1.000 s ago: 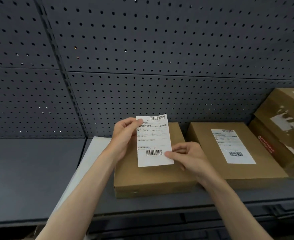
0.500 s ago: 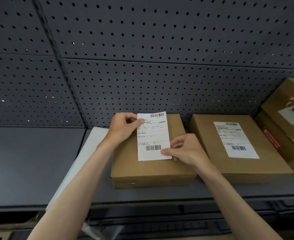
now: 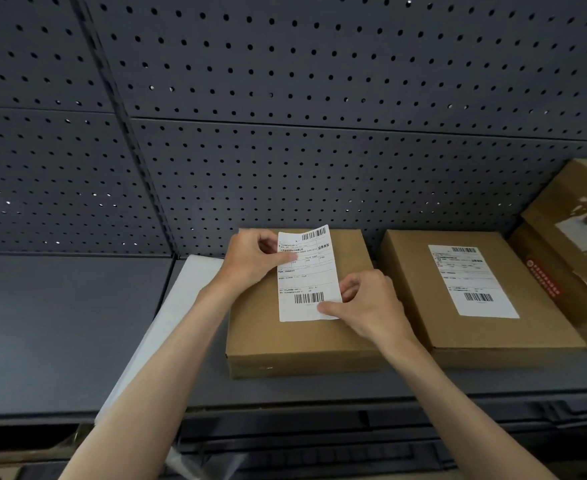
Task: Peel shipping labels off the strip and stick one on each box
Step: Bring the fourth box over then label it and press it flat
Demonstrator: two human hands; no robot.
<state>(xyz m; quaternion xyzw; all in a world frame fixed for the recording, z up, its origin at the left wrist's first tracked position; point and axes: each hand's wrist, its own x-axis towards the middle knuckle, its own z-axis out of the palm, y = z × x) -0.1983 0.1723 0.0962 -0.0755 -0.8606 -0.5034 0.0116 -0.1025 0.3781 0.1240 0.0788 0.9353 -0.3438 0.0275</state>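
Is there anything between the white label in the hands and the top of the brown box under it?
Nothing visible. The white paper shipping label, pinched by the left hand and right hand, sits over the bare top of the brown cardboard box; only fingertips are near its edges.

I've lowered the label [image 3: 307, 275] closer onto the box [image 3: 299, 327], its top edge now tipped toward 1 o'clock.
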